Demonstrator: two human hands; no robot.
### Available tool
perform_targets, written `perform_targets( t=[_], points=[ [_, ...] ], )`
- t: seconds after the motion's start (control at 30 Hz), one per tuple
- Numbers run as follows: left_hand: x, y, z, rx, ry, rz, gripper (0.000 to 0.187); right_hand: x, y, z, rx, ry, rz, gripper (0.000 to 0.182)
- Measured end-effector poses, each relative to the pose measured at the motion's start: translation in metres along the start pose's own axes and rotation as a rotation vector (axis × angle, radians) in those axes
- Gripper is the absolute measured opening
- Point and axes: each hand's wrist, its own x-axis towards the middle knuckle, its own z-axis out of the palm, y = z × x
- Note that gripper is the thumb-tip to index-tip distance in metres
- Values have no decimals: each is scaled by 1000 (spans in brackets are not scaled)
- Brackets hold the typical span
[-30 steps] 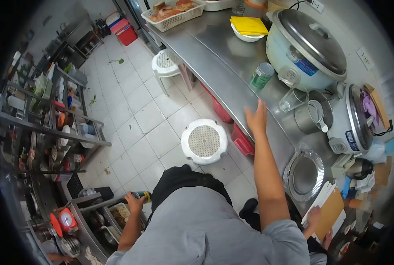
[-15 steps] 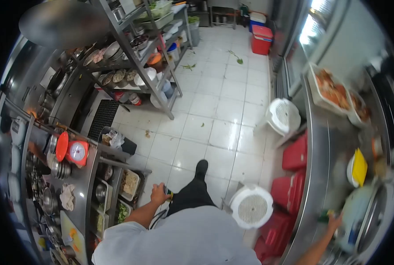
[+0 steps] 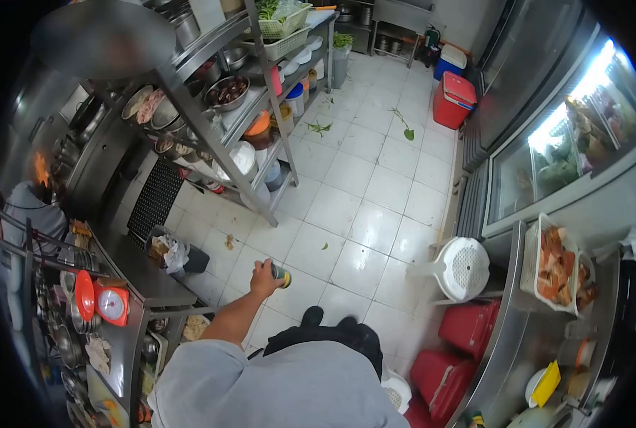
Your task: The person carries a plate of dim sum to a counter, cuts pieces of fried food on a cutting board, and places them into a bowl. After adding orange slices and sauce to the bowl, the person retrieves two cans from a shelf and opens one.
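Observation:
My left hand is stretched forward over the tiled floor, fingers wrapped round a small dark green can with a yellow rim. The can is tilted, one end pointing right. My right hand is out of the picture. At the bottom edge, by the steel counter on the right, the tip of a green and yellow object shows; what holds it, if anything, is hidden.
White stools and red bins line the right counter, which bears a tray of meat. A lit glass fridge stands beyond. Left are a steel rack, a bin, a red scale and a co-worker. Leaves litter the floor.
My view has moved forward and turned, bringing the fridge into sight. My left hand reaches further forward with the can. My right hand, earlier at a green item on the counter, has left view.

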Motion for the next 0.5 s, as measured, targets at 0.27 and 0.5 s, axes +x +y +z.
perform_targets(
  t=[0.27,0.5],
  points=[
    [101,120,1,-31,-45,24,80,51,-394,-47,1153,-487,-130,70],
    [113,152,-4,15,-58,-207,81,131,-682,-12,1267,-747,-582,69]
  ],
)
